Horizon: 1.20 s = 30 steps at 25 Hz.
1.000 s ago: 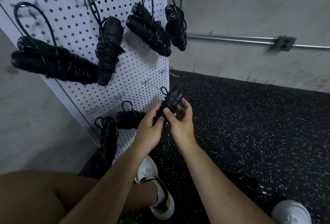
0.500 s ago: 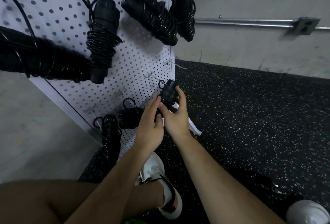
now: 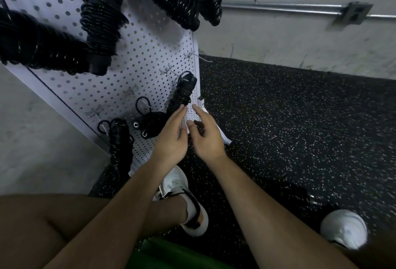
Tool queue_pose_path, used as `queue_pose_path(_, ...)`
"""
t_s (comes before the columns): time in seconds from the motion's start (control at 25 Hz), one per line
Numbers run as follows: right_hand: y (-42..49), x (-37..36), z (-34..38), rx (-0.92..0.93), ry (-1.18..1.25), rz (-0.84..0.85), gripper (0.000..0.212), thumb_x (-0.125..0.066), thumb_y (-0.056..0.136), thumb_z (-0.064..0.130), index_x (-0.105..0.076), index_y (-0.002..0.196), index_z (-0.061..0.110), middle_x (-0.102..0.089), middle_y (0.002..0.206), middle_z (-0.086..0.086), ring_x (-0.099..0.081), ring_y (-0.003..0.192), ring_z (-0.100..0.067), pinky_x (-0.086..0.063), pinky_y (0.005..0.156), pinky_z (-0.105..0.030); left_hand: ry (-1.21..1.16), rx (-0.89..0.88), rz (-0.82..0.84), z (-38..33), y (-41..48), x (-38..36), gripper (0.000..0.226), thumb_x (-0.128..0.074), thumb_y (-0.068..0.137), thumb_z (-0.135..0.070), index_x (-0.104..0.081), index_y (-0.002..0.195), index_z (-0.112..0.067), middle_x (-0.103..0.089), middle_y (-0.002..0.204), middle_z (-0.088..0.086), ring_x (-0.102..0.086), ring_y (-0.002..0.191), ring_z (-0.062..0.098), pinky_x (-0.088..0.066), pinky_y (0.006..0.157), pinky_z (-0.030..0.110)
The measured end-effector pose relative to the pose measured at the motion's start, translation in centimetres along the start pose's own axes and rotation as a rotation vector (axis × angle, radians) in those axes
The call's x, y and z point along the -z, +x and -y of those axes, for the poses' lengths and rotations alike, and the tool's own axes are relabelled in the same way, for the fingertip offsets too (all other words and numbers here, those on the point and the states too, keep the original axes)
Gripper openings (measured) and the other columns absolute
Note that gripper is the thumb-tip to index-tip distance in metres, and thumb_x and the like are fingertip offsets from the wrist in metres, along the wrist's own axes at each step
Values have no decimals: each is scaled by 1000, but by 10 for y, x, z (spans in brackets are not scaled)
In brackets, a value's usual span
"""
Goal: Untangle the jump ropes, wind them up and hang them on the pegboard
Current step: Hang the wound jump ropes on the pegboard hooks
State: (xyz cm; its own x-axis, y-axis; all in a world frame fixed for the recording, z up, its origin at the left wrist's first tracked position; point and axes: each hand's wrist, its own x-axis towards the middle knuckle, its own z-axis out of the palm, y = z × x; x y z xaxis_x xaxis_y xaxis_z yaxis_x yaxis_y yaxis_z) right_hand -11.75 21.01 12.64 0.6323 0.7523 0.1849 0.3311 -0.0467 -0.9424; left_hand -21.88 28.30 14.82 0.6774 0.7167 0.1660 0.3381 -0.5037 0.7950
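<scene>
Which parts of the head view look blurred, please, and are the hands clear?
Head view: the wound ropes at upper left are smeared by motion blur; the left hand and right hand are fairly sharp; the light is dim.

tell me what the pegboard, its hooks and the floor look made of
Pegboard: white, matte sheet with rows of round holes; painted metal or hardboard, cannot tell. Hooks: thin, shiny silver wire, likely steel. Floor: black with white flecks, dull, probably rubber gym matting.
</scene>
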Motion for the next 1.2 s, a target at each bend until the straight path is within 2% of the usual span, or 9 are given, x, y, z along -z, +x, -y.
queue_pose_path(0.08, -15, 16, -7, -8, -51, -1, 40, -52, 105, 30, -52, 145, 26, -56, 139, 6, -50, 125, 1, -39, 104, -14, 19, -9, 30, 0, -7, -10, 48, -45, 107, -15, -39, 154, -17, -34, 154, -14, -28, 142, -5, -18, 114, 6)
queue_pose_path(0.24, -53, 52, -46, -90, -270, 41, 42, -45, 105, 36, -50, 146, 27, -57, 139, 3, -53, 126, -12, -45, 106, -31, 187, -11, 180, 8, -23, -55, 49, -43, 106, -33, -42, 153, -18, -41, 158, -1, -36, 145, 11, -26, 121, 30)
queue_pose_path(0.36, -86, 90, -86, -124, -674, 106, 46, -42, 104, 39, -46, 148, 25, -54, 142, -3, -51, 126, -28, -48, 100, -44, 472, -103, 350, 8, -40, -111, 52, -40, 106, -38, -38, 156, -24, -32, 163, -2, -25, 151, 17, -19, 125, 41)
queue_pose_path(0.44, -109, 120, -112, -243, -868, 183, 50, -41, 103, 40, -41, 150, 24, -46, 149, -5, -40, 138, -31, -41, 107, -49, 542, -143, 500, 3, -49, -150, 53, -36, 107, -42, -33, 158, -27, -24, 167, -5, -16, 154, 15, -12, 126, 41)
queue_pose_path(0.6, -156, 181, -164, -594, -1015, 311, 67, -52, 98, 45, -26, 157, 28, -19, 165, -8, -12, 151, -39, -23, 119, -54, 598, -116, 837, -3, -69, -227, 57, -34, 107, -45, -18, 161, -33, -8, 170, -6, -7, 155, 17, -9, 125, 41)
queue_pose_path(0.8, -160, 216, -208, -826, -1035, 446, 91, -69, 88, 51, -15, 158, 32, -1, 167, -10, -9, 150, -44, -30, 116, -54, 724, -118, 1059, -2, -73, -293, 74, -50, 102, -42, -6, 161, -36, 7, 170, -1, -5, 156, 25, -18, 123, 45)
queue_pose_path(1.0, -179, 200, -232, -835, -1047, 276, 68, -73, 86, 35, -34, 141, 23, -23, 151, -14, -38, 126, -40, -48, 91, -45, 705, -44, 1193, 11, -95, -323, 76, -59, 98, -35, -15, 160, -28, -6, 164, 7, -32, 142, 29, -39, 114, 44)
queue_pose_path(1.12, -192, 193, -242, -865, -1024, 220, 67, -69, 88, 29, -30, 142, 22, -35, 142, -12, -42, 121, -37, -47, 89, -43, 583, 30, 1111, 19, -106, -331, 67, -63, 94, -24, -30, 153, -23, -10, 160, 7, -42, 134, 30, -44, 109, 45)
queue_pose_path(1.2, -194, 198, -243, -843, -978, 256, 74, -71, 88, 37, -28, 145, 21, -42, 139, -9, -40, 126, -35, -46, 91, -45, 508, 60, 1043, 19, -106, -329, 57, -62, 93, -18, -39, 146, -22, -16, 157, 5, -47, 128, 29, -47, 105, 44)
